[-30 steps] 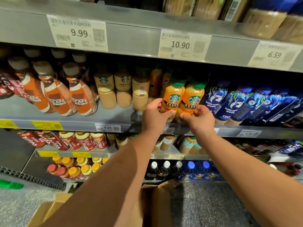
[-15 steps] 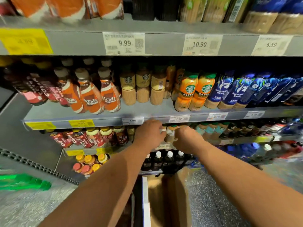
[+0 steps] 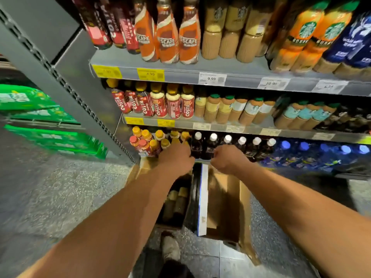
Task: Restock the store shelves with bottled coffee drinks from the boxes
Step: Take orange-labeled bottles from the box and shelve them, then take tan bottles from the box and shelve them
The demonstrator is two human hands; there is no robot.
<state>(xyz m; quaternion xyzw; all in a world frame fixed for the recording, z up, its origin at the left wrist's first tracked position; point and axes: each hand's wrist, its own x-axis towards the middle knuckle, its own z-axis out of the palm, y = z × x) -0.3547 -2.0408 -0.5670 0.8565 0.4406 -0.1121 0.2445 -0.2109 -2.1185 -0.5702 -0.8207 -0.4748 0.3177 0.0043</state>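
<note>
Both of my arms reach down in front of the grey metal shelves (image 3: pixel 230 71). My left hand (image 3: pixel 176 157) hangs back-up just before the yellow-capped bottles (image 3: pixel 160 137) at the left end of the bottom shelf. Its fingers are hidden past the knuckles, so I cannot tell whether it grips anything. My right hand (image 3: pixel 228 159) hovers just beside it, in front of the dark bottles with white caps (image 3: pixel 227 143). Its fingers curl under, and I cannot tell if they close on something.

Below my hands, two brown cardboard boxes stand open on the speckled floor, against the foot of the shelves. The left box (image 3: pixel 140 169) holds dark bottled coffee drinks with tan caps (image 3: pixel 177 199), lying near its right wall. The right box (image 3: pixel 226 197) shows bare cardboard inside, with a white, blue-edged flap (image 3: pixel 202 197) standing along its left edge.

Up top, orange Nescafe bottles (image 3: pixel 166 37) line the front edge, and red Costa bottles (image 3: pixel 152 105) stand on the shelf below.
</note>
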